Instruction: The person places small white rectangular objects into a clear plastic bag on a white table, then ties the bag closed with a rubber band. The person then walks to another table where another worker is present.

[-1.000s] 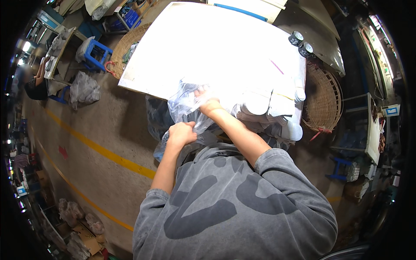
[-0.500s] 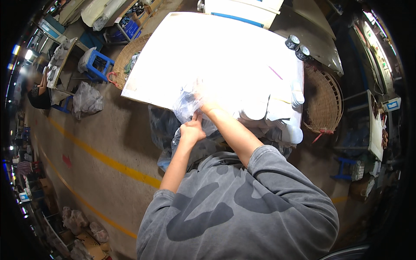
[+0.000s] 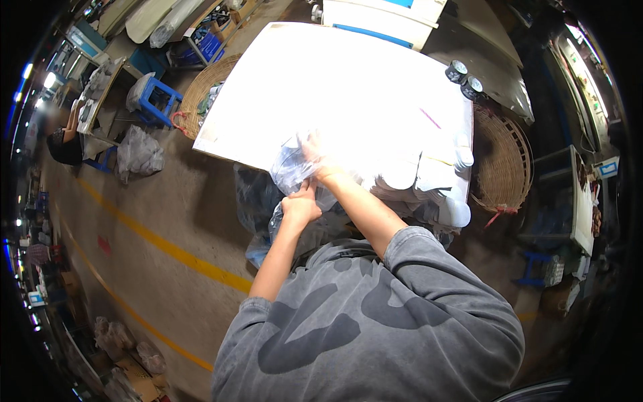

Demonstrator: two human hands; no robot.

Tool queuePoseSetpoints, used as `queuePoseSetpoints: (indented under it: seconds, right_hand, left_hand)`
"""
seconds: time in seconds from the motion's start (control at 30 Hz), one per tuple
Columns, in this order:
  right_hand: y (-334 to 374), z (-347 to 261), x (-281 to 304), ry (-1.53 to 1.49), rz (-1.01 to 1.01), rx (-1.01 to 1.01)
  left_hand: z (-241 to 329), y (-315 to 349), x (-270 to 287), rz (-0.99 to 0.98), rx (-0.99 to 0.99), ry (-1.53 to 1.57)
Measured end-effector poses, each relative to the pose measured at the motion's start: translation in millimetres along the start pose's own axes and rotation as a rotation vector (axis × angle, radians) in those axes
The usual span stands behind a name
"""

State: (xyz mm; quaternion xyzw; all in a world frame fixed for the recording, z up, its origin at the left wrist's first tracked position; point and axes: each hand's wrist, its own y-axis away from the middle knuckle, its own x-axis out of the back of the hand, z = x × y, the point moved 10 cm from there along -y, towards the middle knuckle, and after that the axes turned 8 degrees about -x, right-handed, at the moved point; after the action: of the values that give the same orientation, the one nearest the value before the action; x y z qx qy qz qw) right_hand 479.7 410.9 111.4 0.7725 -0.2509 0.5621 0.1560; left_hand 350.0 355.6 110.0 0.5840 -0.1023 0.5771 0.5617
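At the near edge of a white-topped table (image 3: 254,100), both my hands are on a clear plastic bag (image 3: 289,164). My left hand (image 3: 301,206) is closed on the gathered plastic just off the edge. Just above it, my right hand (image 3: 321,164) grips the bag's film over the tabletop; glare washes out its fingertips. What the bag contains, if anything, I cannot make out. Right of my right arm, stacks of white rounded flat pieces (image 3: 435,173) lie along the near right edge, some jutting past it.
Two black tape rolls (image 3: 463,79) stand at the far right corner. Wicker baskets flank the table, one right (image 3: 504,161) and one left (image 3: 194,100). More plastic bags (image 3: 251,201) hang below the near edge. A blue stool (image 3: 157,100) stands to the left.
My right hand's fingers show a little more clearly over the bag. Both hands keep their places on it, while the whole view has shifted slightly.
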Motion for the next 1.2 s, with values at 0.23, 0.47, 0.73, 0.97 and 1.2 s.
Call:
queuePoseSetpoints:
  seconds: [0.23, 0.47, 0.73, 0.97, 1.2]
  right_hand:
    - [132.2, -55.1, 77.4, -0.245, -0.381, 0.252]
    - [264.8, 49.7, 314.2, -0.964, -0.619, 0.329]
    - [325.9, 260.1, 233.4, 0.180, -0.320, -0.737]
    - [337.4, 266.6, 226.2, -0.142, -0.084, -0.576]
    - [311.3, 142.1, 200.2, -1.060, -0.425, -0.230]
  left_hand:
    - [-21.5, -21.5, -19.0, -0.189, -0.053, 0.028]
    - [-26.4, 22.1, 16.6, 0.467, -0.137, 0.382]
    - [-41.7, 72.0, 92.9, 0.597, 0.039, 0.615]
    - [-62.2, 74.7, 121.8, 0.397, 0.187, 0.162]
    - [-74.7, 61.0, 96.7, 0.692, 0.078, 0.490]
